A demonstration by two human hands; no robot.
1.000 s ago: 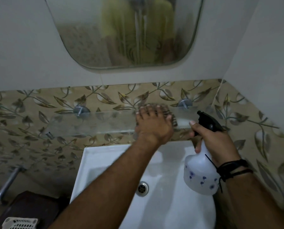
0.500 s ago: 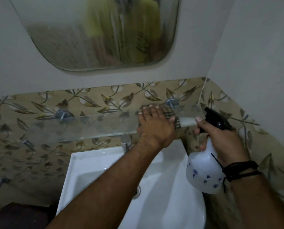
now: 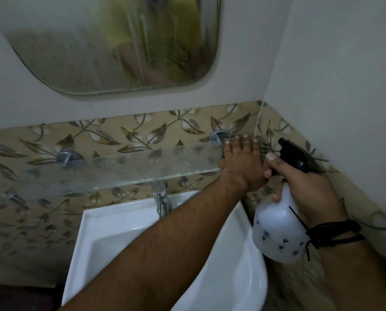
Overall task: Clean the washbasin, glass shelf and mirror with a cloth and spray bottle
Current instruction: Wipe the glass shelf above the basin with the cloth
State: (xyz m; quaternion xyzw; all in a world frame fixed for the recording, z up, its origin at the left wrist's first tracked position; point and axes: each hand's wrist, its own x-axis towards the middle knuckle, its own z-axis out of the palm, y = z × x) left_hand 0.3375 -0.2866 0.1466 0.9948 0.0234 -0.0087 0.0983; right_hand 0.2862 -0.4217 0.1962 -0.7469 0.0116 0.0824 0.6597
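My left hand (image 3: 241, 162) lies flat on the right end of the frosted glass shelf (image 3: 120, 173), pressing a checked cloth (image 3: 264, 146) onto it. The cloth is almost wholly hidden under the hand; only a dark sliver shows past the fingers. My right hand (image 3: 308, 189) grips a white spray bottle (image 3: 277, 234) with blue flower prints and a black trigger head, held just right of the shelf end, nozzle toward the corner. The white washbasin (image 3: 120, 232) sits below, partly covered by my left forearm. The misted mirror (image 3: 97, 52) hangs above.
A chrome tap (image 3: 161, 198) stands at the basin's back edge under the shelf. Two chrome brackets (image 3: 67, 157) hold the shelf to the leaf-patterned tile band. The side wall (image 3: 344, 86) closes in on the right, close behind the bottle.
My left hand has slid the cloth rightward along the shelf to its right end, close to the bottle. The right hand and bottle have barely moved.
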